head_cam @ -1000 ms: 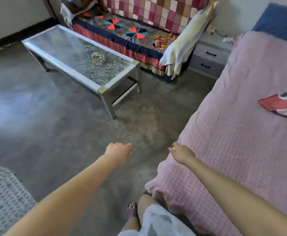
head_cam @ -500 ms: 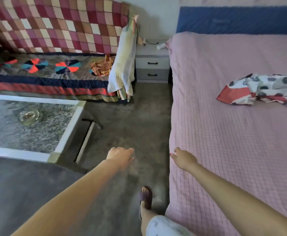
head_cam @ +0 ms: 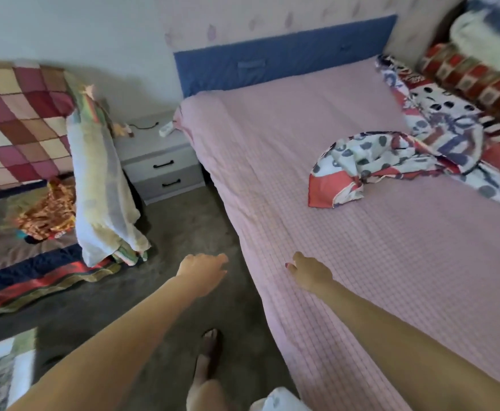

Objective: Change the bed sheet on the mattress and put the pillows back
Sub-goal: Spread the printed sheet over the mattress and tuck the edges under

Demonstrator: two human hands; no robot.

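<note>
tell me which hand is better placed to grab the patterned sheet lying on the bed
Right, probably. The right hand is already over the pink mattress cover, nearer the patterned sheet; the left hand hangs over the floor beside the bed.

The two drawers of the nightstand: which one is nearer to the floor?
The lower drawer of the grey nightstand, with its black handle; the other drawer sits directly above it.

Both empty hands, left hand and right hand, reach beside the pink-sheeted mattress.
</note>
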